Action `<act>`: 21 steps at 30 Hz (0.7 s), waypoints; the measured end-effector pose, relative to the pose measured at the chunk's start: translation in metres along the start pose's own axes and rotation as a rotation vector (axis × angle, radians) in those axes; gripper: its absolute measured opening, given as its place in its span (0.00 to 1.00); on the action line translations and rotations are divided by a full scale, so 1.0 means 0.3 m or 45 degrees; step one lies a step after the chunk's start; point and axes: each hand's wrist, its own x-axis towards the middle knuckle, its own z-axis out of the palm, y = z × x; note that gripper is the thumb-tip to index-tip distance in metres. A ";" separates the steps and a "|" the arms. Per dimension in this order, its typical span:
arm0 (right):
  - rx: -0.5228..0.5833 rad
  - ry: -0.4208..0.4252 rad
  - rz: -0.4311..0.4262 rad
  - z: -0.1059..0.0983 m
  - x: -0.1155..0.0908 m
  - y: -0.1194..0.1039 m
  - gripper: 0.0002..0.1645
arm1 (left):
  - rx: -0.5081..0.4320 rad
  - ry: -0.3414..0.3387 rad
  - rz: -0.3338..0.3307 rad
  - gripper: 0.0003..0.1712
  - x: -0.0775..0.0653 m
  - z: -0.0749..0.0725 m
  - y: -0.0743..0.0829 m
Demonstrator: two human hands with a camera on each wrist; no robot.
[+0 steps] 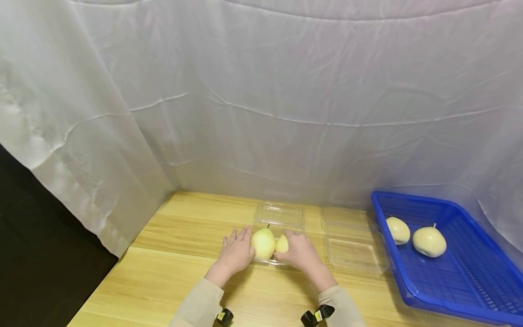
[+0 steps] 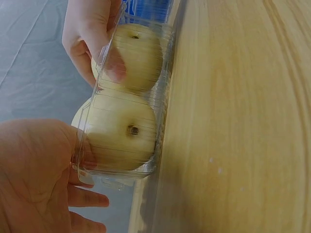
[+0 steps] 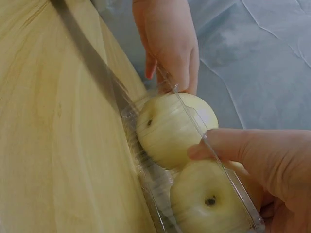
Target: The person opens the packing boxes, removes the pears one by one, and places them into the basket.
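Two pale yellow pears sit side by side in a clear plastic clamshell box [image 1: 267, 262], whose lid [image 1: 281, 213] lies folded back behind it. My right hand [image 1: 301, 252] grips the right pear [image 3: 206, 199], with the thumb inside the box wall. At the box's left end, my left hand [image 1: 234, 255] rests beside the left pear [image 1: 263, 244], its fingers extended. In the left wrist view, the thumb of that hand shows through the plastic against the left pear [image 2: 119, 128].
To the right stands another clear plastic box [image 1: 353, 247], open on the wooden table [image 1: 163, 281]. Beyond it is a blue basket [image 1: 408, 286] holding two pears [image 1: 429, 241]. A grey-white curtain [image 1: 261, 150] hangs behind the table.
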 end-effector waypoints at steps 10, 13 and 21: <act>0.081 0.050 -0.051 -0.020 0.002 0.026 0.44 | 0.012 -0.002 -0.020 0.34 0.000 -0.003 0.000; 0.106 0.061 -0.052 -0.021 0.002 0.029 0.43 | 0.010 -0.003 -0.021 0.35 0.001 -0.002 -0.001; 0.202 0.082 0.000 -0.035 -0.001 0.026 0.44 | -0.031 -0.006 -0.018 0.34 -0.001 0.000 0.001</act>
